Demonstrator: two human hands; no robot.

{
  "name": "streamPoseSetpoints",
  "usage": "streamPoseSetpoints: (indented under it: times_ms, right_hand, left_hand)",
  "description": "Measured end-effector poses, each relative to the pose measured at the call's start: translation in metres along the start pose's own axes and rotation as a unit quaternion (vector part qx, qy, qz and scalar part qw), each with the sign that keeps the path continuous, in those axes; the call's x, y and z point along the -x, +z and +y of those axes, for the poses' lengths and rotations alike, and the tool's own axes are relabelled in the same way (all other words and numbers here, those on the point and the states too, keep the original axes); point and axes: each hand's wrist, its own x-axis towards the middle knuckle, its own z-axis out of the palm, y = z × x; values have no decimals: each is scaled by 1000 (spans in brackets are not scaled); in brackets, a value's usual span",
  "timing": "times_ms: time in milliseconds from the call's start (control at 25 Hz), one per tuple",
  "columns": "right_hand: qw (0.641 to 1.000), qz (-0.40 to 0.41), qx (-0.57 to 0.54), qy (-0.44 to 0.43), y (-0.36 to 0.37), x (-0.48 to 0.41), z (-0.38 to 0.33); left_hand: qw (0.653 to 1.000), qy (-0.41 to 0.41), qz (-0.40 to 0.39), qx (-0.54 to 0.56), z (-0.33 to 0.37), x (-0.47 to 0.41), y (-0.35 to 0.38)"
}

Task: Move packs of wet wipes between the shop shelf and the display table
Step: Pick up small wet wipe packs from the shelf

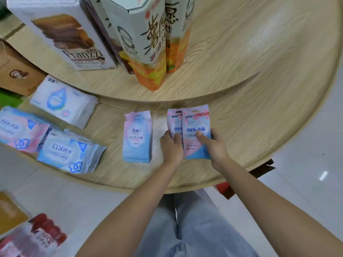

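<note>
2 pink-blue wipes pks (pixel 195 123), "99.9%" print

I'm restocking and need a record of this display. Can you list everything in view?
display table: 1, light wood, round, two tiers
Franzzi box: 1, white with brown biscuits, upper tier
tall cartons: at least 2, white and orange, upper tier
large wipes packs: 3, white, blue and pink, lower tier, left
lone small pack: 1, pink and blue, lower tier, middle
held small packs: 2, pink and blue, overlapping, lower tier
cardboard box: 1, brown, far left
red packets: count unclear, blurred, floor, lower left
trousers: 1, light blue, bottom
left hand: 1, grips the left held pack
right hand: 1, pinches the right held pack
</note>
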Motion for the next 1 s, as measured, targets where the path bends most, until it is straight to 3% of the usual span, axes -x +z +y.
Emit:
streamPoseSetpoints:
  times_ms: [160, 280, 400, 520, 720, 880, 1000]
  right_hand:
    - [998, 3, 55, 0, 27, -12, -1]
    - [975, 27, 214, -61, 36, -26, 16]
    - [972, 67, 201, -99, 39, -26, 22]
    - [963, 50, 244, -103, 33, -36, 33]
    - [941, 48, 313, -120, 45, -40, 24]
    - [932, 41, 339, -123, 46, -42, 22]
    - [933, 19, 342, -112, 43, -43, 17]
  left_hand:
    - [997, 47, 64, -8, -13, -1, -5]
    - [997, 51, 19, 51, -5, 1, -14]
    - [998, 45, 3, 52, -5, 0, -14]
    - [997, 69, 19, 12, -8, -3, -11]
    - [999, 40, 29, 5, -8, -11, -12]
    - [997, 34, 38, -55, -6, -16, -18]
    - [985, 58, 22, -162, 3, -10, -25]
